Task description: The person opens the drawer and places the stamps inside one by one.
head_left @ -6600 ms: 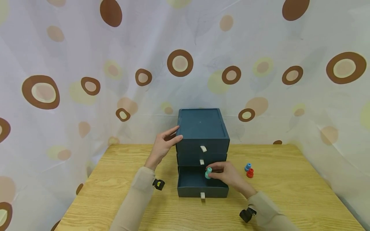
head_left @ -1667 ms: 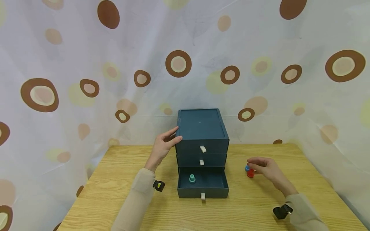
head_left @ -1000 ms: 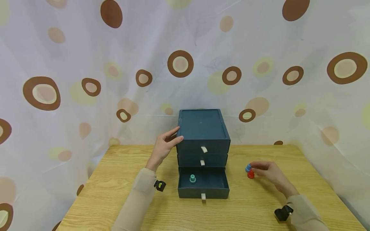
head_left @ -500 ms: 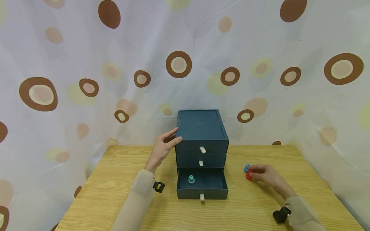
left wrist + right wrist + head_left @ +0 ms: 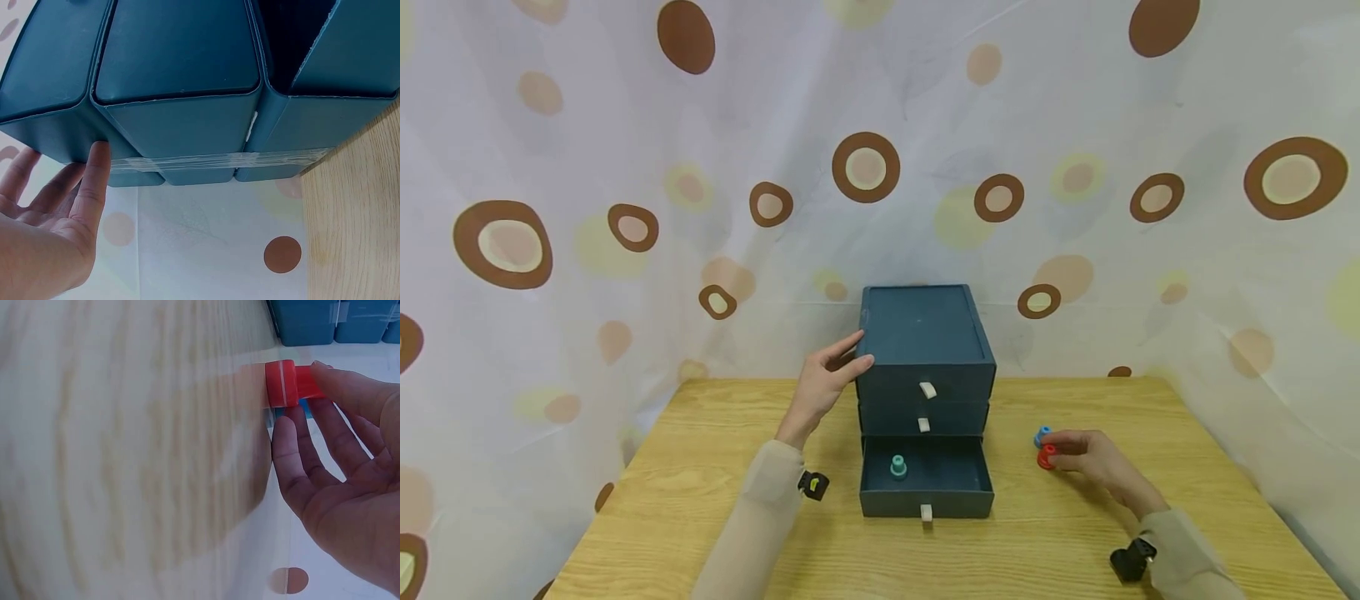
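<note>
A dark blue three-drawer cabinet [image 5: 925, 325] stands on the table, its bottom drawer [image 5: 927, 503] pulled out. My left hand [image 5: 823, 385] rests thumb and straight fingertips against the cabinet's upper left side; the left wrist view shows those fingers [image 5: 91, 181] touching the casing. Inside the bottom drawer, toward its left, a small teal stepped peg [image 5: 898, 467] stands upright. On the right, my right hand [image 5: 1101, 467] pinches a small red stepped peg [image 5: 1046, 457] by its stem [image 5: 306, 381] between thumb and finger. A blue stepped peg [image 5: 1042, 436] sits just behind it, partly covered.
The wooden table [image 5: 715, 467] runs around the cabinet on both sides and in front. A patterned cloth [image 5: 805, 275] hangs close behind. White pull tabs [image 5: 928, 390] stick out from the drawer fronts, and a camera [image 5: 1132, 559] sits on each wrist.
The right hand has let go of the teal peg in the drawer and moved right to the red peg, closing thumb and finger on its stem. The left hand has stayed put.
</note>
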A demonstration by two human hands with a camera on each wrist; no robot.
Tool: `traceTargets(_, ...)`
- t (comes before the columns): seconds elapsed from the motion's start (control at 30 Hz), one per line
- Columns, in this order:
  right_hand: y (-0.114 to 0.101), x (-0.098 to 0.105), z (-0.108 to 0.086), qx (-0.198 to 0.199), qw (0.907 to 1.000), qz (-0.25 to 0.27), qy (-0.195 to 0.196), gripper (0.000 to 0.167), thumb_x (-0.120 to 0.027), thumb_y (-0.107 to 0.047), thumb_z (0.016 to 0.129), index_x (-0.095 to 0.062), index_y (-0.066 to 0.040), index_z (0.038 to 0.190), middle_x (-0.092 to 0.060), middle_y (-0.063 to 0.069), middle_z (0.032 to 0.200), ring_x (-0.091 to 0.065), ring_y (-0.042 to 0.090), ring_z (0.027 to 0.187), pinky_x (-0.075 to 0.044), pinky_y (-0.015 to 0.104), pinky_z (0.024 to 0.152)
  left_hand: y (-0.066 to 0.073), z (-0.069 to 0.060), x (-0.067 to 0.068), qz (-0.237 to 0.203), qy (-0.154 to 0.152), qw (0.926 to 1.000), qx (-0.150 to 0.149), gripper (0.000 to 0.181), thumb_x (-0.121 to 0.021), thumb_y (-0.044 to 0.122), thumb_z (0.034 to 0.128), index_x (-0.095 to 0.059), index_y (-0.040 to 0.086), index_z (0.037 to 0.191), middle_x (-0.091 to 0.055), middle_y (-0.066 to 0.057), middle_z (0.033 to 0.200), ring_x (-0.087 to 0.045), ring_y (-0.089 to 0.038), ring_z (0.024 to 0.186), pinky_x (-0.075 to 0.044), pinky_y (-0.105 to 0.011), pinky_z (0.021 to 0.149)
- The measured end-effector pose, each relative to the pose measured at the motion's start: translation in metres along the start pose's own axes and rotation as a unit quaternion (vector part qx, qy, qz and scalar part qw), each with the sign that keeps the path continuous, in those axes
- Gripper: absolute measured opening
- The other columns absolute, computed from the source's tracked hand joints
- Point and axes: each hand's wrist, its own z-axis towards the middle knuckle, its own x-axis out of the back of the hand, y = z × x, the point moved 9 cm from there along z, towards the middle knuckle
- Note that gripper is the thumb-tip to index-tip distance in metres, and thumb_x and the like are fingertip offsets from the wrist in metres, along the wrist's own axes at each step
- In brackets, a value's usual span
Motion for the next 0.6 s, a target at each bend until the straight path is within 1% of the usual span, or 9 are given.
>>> traceTargets(0.1,0.0019,0.0005,0.0004,-0.004,1.0,-0.004,0.003,0.044,-0.071,-0.015,0.09,-0.062,0.002,0.129,-0.065,0.02,0.127,-0.064,0.01,0.108,-0.05,0.017,0.085,0.0003,0.0011,-0.0009,0.001,0.001,1.0,-0.002,0.052,-0.069,0.029,0.0932,-0.053,0.025,0.142,-0.048,-0.001,0.15,-0.047,-0.023,0.136,-0.041,-0.046,0.11)
traceTargets(0.27,0.0043,0.0,0.0012,-0.009,1.0,-0.003,0.002,0.043,-0.071,-0.015,0.09,-0.062,0.001,0.129,-0.065,0.019,0.127,-0.064,0.009,0.109,-0.05,0.017,0.086,0.0024,0.0005,-0.0013,0.0,0.0,1.0,-0.007,0.052,-0.069,0.026,0.0934,-0.053,0.022,0.143,-0.048,-0.003,0.15,-0.048,-0.026,0.136,-0.041,-0.048,0.11)
traceTargets(0.4,0.0021,-0.0012,0.0008,-0.005,1.0,-0.004,0.0,0.044,-0.07,-0.016,0.091,-0.061,0.003,0.13,-0.064,0.02,0.128,-0.063,0.006,0.107,-0.052,0.02,0.086,0.0027,0.0006,-0.0014,-0.003,0.0,1.0,-0.007,0.052,-0.068,0.026,0.0934,-0.053,0.022,0.143,-0.047,-0.003,0.15,-0.047,-0.026,0.136,-0.041,-0.047,0.11)
traceTargets(0.5,-0.0005,-0.0028,0.0007,-0.002,1.0,0.007,-0.003,0.046,-0.07,-0.016,0.091,-0.059,0.005,0.131,-0.063,0.023,0.129,-0.063,0.001,0.102,-0.055,0.023,0.085,0.002,0.0011,-0.0012,-0.001,0.002,1.0,-0.005,0.051,-0.069,0.027,0.0934,-0.054,0.024,0.142,-0.047,-0.002,0.15,-0.048,-0.024,0.136,-0.041,-0.047,0.11)
traceTargets(0.6,-0.0027,-0.0042,0.0013,0.003,0.9999,0.014,-0.008,0.049,-0.069,-0.017,0.092,-0.056,0.008,0.133,-0.062,0.025,0.129,-0.063,-0.003,0.099,-0.054,0.021,0.085,0.0012,0.0016,-0.0011,0.001,0.001,1.0,-0.002,0.051,-0.069,0.027,0.0933,-0.054,0.025,0.142,-0.048,-0.001,0.15,-0.048,-0.024,0.136,-0.041,-0.046,0.11)
